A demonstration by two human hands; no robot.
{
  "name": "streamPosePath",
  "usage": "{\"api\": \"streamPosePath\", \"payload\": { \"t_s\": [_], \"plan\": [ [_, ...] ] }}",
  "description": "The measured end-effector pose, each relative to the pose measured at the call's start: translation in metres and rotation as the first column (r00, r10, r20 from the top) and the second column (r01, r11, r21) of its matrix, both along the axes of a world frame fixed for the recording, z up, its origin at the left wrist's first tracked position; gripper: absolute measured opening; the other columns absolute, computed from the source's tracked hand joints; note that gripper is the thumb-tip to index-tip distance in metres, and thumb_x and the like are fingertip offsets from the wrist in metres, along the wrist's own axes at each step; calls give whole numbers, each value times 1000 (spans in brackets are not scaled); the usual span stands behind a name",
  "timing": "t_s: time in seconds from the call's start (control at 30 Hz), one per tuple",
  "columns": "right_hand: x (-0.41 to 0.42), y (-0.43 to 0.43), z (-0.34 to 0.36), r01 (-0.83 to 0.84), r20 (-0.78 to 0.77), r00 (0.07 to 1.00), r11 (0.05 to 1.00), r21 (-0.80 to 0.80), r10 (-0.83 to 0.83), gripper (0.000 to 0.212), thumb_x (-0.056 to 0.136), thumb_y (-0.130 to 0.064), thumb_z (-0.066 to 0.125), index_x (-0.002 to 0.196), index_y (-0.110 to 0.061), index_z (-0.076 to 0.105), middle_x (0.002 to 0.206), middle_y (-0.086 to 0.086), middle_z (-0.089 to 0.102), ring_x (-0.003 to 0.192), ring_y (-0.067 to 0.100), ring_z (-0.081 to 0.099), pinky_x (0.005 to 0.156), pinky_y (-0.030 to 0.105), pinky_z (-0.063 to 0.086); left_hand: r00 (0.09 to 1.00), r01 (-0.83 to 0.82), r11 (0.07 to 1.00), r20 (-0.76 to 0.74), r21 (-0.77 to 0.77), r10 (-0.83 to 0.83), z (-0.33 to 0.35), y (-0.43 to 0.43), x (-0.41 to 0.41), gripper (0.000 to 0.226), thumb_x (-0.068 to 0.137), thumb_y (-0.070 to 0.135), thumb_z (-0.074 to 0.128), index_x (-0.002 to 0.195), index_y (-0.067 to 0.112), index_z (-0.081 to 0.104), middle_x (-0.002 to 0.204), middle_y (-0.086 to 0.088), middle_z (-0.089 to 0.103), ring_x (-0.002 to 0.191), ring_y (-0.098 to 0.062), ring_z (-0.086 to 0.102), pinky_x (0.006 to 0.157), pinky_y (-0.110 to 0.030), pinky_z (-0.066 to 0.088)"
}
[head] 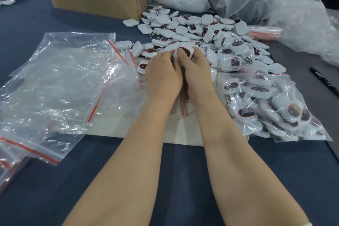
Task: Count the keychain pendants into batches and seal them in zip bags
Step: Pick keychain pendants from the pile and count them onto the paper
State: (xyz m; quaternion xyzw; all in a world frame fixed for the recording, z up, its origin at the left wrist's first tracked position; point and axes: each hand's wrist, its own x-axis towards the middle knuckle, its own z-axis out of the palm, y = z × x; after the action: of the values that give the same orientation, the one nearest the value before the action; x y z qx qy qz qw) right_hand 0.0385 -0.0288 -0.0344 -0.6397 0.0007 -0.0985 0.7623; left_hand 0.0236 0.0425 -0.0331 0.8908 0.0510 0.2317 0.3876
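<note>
Both hands, left hand and right hand, pinch one pendant; likely light, rigid, slick, so grip its flat faces.

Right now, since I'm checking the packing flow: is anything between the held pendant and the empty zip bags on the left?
Nothing visible does. The left hand and right hand hold the pendant at the loose pile's near edge; the empty zip bags lie right beside the left hand.
</note>
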Motion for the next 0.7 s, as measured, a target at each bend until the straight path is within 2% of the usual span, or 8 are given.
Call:
{"api": "streamPosePath", "payload": {
  "t_s": [0.2, 0.3, 0.4, 0.5, 0.6, 0.67, 0.7],
  "plan": [
    [1, 0, 0, -13, -16, 1000, 996, -85, 11, 20, 93, -9, 58, 75, -19, 56, 69, -2, 55, 69, 13, 51, 72, 34, 44, 1000, -8, 1000, 7, -2, 8, -1, 0, 1, 26, 95, 23, 42, 96, 5, 61, 102, -13, 64, 98, -32, 55, 84, -42, 41],
    [1, 1, 0, -82, -33, 996, 994, -70, 80, 15, 97, -11, 53, 85, -16, 60, 84, 6, 61, 81, 17, 57, 81, 40, 49, 1000, -20, 999, 8, -33, 20, -2, 2, 2, 28, 96, 24, 42, 99, 4, 62, 103, -12, 64, 100, -31, 55, 87, -41, 41],
    [1, 0, 0, -105, -30, 994, 993, -57, 103, 13, 98, -12, 50, 91, -14, 61, 94, 11, 64, 89, 20, 60, 87, 39, 51, 1000, -23, 998, 13, -51, 24, -3, 2, 3, 29, 96, 24, 42, 100, 3, 63, 103, -13, 65, 100, -31, 55, 88, -42, 41],
    [1, 0, 0, -104, -3, 995, 993, -49, 104, 12, 98, -10, 50, 92, -12, 61, 94, 11, 65, 90, 20, 61, 88, 39, 51, 1000, -27, 999, 9, -45, 27, -2, 2, 4, 28, 96, 25, 42, 95, 5, 61, 100, -12, 65, 98, -31, 55, 87, -43, 41],
    [0, -1, 2, -77, -32, 997, 997, -7, 76, 16, 98, -10, 50, 87, -14, 61, 86, 8, 64, 84, 20, 60, 82, 38, 51, 1000, -20, 998, 8, -51, 20, -2, 2, 2, 27, 96, 27, 44, 94, 7, 62, 100, -9, 65, 98, -28, 55, 87, -42, 42],
    [-1, 0, 5, -20, -87, 996, 999, 44, 24, 20, 97, -11, 49, 81, -15, 60, 80, 7, 61, 80, 22, 58, 76, 38, 49, 999, 2, 993, 43, -116, 3, -1, 0, 0, 25, 95, 26, 46, 99, 8, 63, 103, -6, 63, 101, -24, 55, 90, -39, 42],
    [0, -1, 7, 32, -121, 992, 997, 63, -25, 21, 97, -12, 50, 78, -14, 58, 78, 8, 60, 78, 22, 57, 74, 38, 49, 997, 26, 980, 71, -197, -12, 2, -2, -2, 23, 95, 25, 47, 102, 9, 63, 105, -4, 62, 103, -21, 54, 92, -35, 42]
  ]
}}
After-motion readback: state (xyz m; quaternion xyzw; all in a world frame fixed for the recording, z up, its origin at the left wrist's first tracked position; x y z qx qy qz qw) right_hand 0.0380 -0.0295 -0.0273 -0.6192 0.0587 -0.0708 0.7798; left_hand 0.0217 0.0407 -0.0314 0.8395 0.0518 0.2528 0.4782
